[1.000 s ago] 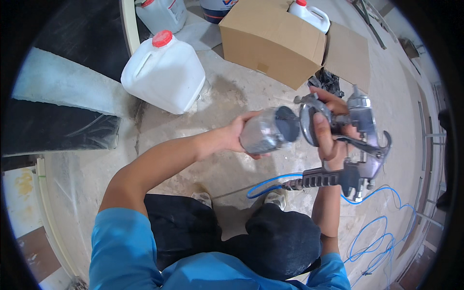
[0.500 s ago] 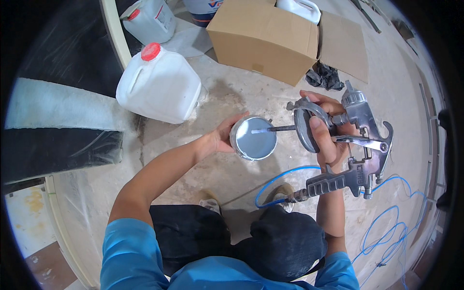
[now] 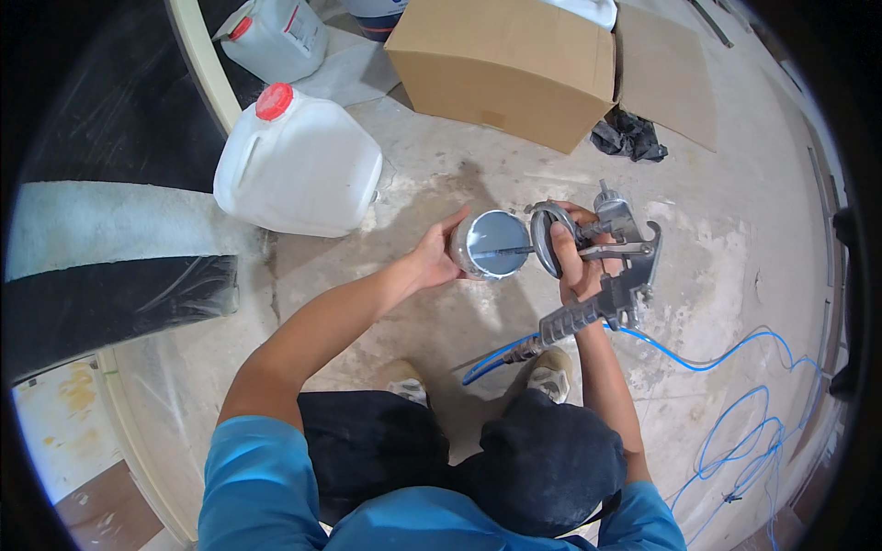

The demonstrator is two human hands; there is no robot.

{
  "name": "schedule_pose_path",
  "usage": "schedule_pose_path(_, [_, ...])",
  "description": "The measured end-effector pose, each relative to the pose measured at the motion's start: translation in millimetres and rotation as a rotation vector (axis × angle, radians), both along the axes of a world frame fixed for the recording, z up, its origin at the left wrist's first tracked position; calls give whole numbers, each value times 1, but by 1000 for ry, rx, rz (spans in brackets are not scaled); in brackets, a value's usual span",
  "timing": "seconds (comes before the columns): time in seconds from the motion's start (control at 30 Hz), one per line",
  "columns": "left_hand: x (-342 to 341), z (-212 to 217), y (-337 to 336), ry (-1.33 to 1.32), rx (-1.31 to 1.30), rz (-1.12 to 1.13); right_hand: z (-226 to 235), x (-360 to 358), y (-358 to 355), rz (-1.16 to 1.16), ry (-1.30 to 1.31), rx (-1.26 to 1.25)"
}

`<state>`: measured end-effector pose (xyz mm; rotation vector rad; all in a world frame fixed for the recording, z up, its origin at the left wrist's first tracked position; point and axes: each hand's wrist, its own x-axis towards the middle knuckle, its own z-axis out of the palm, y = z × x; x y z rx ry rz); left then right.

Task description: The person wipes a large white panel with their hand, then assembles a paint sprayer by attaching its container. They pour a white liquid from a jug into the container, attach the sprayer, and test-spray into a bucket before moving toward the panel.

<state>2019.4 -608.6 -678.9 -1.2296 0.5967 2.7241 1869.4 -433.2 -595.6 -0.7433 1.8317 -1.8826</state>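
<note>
My left hand (image 3: 434, 260) grips a round metal cup (image 3: 490, 244) from its left side, the cup's open mouth turned up toward me. My right hand (image 3: 571, 264) holds a silver spray gun (image 3: 614, 266) by its body, just right of the cup. The gun's round lid (image 3: 544, 239) and thin suction tube (image 3: 501, 251) reach across the cup's mouth. A blue air hose (image 3: 726, 354) runs from the gun's handle down to the floor at the right.
A white plastic jug with a red cap (image 3: 299, 170) stands on the concrete floor to the left. A second jug (image 3: 274, 37) lies behind it. A brown cardboard box (image 3: 501, 64) and a dark rag (image 3: 629, 136) are further ahead. Plastic sheeting (image 3: 119, 294) covers the left side.
The cup has turned from lying sideways to facing mouth up. Cup and spray gun have come closer together, the lid and tube now over the cup's opening.
</note>
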Motion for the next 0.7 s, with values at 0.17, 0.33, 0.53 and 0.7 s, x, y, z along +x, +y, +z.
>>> schedule_pose_path(0.17, [-9, -25, -15, -96, -129, -66, -37, 7, -22, -88, 0, 103])
schedule_pose_path(0.33, [-15, -49, -19, -247, -282, -34, -59, 22, -40, -126, -19, 31])
schedule_pose_path(0.53, [-7, -51, -32, -650, -759, -99, -57, 29, -55, -111, 40, 77])
schedule_pose_path(0.7, [14, -40, -55, -573, -793, -101, -40, 28, -49, -72, 19, 73])
